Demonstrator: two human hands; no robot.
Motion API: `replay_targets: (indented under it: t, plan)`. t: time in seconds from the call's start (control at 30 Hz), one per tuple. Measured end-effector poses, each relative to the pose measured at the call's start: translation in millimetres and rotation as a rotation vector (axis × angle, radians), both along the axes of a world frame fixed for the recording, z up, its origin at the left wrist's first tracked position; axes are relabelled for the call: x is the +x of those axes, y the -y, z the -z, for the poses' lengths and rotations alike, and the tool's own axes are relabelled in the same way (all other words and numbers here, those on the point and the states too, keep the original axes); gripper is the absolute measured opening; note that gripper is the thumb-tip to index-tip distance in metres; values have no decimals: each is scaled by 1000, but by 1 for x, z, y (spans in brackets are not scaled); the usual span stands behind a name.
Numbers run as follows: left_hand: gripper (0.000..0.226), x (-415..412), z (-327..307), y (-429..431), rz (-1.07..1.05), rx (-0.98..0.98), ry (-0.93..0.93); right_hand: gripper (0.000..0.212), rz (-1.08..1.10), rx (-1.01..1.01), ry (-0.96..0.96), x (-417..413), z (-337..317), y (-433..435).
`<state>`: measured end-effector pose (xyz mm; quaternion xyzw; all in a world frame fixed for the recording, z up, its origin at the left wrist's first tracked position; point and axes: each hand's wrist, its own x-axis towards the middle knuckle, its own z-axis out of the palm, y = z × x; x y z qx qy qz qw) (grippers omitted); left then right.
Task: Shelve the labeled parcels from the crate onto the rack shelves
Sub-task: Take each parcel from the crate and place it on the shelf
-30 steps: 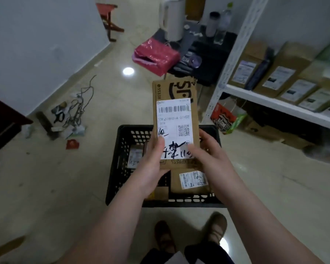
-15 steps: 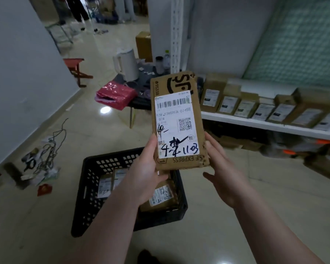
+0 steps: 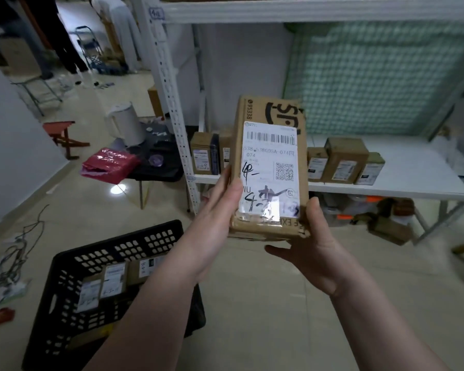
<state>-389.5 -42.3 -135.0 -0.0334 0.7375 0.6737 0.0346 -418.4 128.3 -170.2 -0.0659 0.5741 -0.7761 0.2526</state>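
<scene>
Cardboard parcel (image 3: pixel 269 167) stands upright in mid-air in front of the white rack (image 3: pixel 172 124), its white label (image 3: pixel 269 170) facing the camera with a barcode, a square code and black handwriting. The left hand (image 3: pixel 214 218) grasps its left edge, thumb laid over the label's border, fingers hidden behind. The right hand (image 3: pixel 314 250) cups the lower right corner from below, thumb up against the right edge, palm open and fingers spread under the base.

Behind the parcel, the middle shelf (image 3: pixel 413 170) carries a row of shelved boxes (image 3: pixel 344 162) near its front lip; the whole right stretch of that shelf is bare white surface. The rack's perforated upright stands just left of the parcel. The black crate (image 3: pixel 73 285) sits on the tiled floor at lower left, with labelled parcels lying inside, well apart from the rack's foot. Bare floor (image 3: pixel 265 303) lies between crate and shelf.
</scene>
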Motion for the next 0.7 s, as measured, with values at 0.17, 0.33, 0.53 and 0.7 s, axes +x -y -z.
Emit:
replay_targets:
  t: [0.17,0.33,0.53,0.7]
  plan:
    - [67,-17,-16,-39,-11,-78,-58,79,47,-30,-8,-4,-28,-32]
    - [65,-35,-42,-69,-7,-144,-146,53,131,-9,-72,-15,-58,-64]
    - [37,-65,-71,-93,-68,-167,-294,56,237,-54,-189,-43,-77,-92]
    - [101,-112,-78,-108,-137,-158,-275,61,333,-96,-217,-84,-84,-109]
